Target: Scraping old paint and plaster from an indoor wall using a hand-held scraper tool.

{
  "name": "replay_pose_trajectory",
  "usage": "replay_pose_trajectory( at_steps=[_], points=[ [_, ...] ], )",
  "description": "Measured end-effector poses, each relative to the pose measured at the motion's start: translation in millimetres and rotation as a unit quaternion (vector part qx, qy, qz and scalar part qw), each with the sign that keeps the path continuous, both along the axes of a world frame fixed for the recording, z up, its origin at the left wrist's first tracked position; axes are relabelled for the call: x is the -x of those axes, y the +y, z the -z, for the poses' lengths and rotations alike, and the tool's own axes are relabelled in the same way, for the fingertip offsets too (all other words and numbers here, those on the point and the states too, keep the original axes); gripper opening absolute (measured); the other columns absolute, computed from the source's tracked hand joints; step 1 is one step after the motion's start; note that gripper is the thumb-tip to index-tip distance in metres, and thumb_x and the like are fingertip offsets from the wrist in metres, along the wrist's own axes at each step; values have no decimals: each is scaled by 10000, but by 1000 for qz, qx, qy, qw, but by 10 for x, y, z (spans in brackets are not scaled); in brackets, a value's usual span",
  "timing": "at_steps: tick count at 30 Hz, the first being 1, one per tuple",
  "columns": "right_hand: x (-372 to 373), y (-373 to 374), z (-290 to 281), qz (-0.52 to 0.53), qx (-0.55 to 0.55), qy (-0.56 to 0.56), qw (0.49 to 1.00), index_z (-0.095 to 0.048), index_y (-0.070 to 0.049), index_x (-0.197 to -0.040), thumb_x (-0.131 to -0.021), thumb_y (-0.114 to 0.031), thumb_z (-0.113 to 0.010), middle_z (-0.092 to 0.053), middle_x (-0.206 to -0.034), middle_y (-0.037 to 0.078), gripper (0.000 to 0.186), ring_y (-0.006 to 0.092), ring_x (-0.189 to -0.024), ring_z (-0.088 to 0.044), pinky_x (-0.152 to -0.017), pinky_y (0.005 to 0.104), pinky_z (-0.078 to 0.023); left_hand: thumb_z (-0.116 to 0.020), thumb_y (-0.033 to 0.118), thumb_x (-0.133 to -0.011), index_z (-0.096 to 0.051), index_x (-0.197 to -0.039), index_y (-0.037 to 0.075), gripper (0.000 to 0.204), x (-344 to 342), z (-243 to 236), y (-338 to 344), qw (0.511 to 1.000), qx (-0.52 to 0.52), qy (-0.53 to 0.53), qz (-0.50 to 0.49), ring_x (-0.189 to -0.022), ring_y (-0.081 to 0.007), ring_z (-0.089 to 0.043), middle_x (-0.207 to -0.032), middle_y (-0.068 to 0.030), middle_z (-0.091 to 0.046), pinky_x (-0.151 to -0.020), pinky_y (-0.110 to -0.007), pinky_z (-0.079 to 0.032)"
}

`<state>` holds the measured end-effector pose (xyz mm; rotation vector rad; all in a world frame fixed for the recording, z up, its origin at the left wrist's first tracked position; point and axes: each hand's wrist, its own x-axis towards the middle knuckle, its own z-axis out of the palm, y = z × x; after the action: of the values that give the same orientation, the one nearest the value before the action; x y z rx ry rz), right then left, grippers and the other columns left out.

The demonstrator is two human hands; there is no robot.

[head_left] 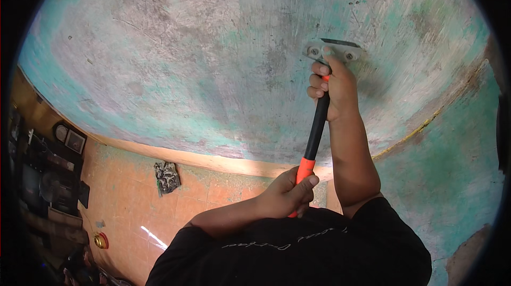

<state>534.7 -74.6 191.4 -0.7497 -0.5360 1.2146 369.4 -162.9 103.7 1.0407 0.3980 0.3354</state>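
A long-handled scraper (318, 127) slants up against the worn turquoise and grey wall (202, 57). Its handle is black with orange parts, and a wide metal head (349, 55) with two screws carries a dark blade. My right hand (341, 85) grips the handle just below this head, the thumb reaching up onto the metal plate. Lower down, my left hand (291, 193) is wrapped round the orange grip (305, 167) near the handle's bottom end. The blade lies at or very near the wall; whether it touches, I cannot tell.
Paint flakes dot the orange tiled floor (128, 179) by the wall's foot. A crumpled dark patterned cloth or bag (167, 178) lies there. Dark furniture with a framed picture (75, 142) stands at the left, near a small gold round object (99, 240). A yellowish crack (420, 128) marks the wall corner.
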Motion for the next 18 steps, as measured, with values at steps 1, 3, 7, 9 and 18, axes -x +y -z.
replay_pose_trajectory(
  at_steps=[1,3,7,9,18],
  points=[
    [7,0,-6,-5,-7,3,1000,-421,-149,-795,-856,-239,-541,-393,-588,-42,162,61,-428,-315,-390,233,-273,-406,366,-936,-360,-869,96,282,14,10,-16,1000,2,2,0,-475,-104,-443,-605,-16,-409,-445,-257,-428],
    [11,-34,70,-1,0,3,1000,-422,-148,-796,-857,-239,-539,-393,-587,-42,160,61,-428,-314,-392,233,-274,-406,360,-937,-360,-865,97,277,27,38,-29,1000,1,7,-1,-471,-105,-444,-599,-16,-408,-446,-257,-430],
    [-51,-21,88,-6,4,9,1000,-427,-149,-799,-857,-237,-538,-385,-584,-44,153,61,-432,-318,-396,231,-275,-403,355,-939,-361,-873,93,273,-9,61,-35,1000,5,14,1,-465,-109,-446,-595,-17,-409,-443,-255,-428],
    [-29,-19,74,-2,-1,8,1000,-433,-149,-811,-860,-238,-533,-385,-587,-45,142,61,-434,-317,-397,230,-275,-407,353,-939,-358,-880,88,275,10,53,-9,1000,-14,2,10,-457,-111,-447,-594,-19,-412,-439,-256,-427],
    [-47,-4,29,-2,-9,3,1000,-469,-152,-906,-869,-226,-498,-388,-604,-45,87,61,-436,-310,-402,226,-277,-420,346,-936,-360,-882,85,273,-43,48,9,1000,-11,-1,-9,-450,-114,-459,-592,-19,-411,-433,-263,-426]
  ],
)
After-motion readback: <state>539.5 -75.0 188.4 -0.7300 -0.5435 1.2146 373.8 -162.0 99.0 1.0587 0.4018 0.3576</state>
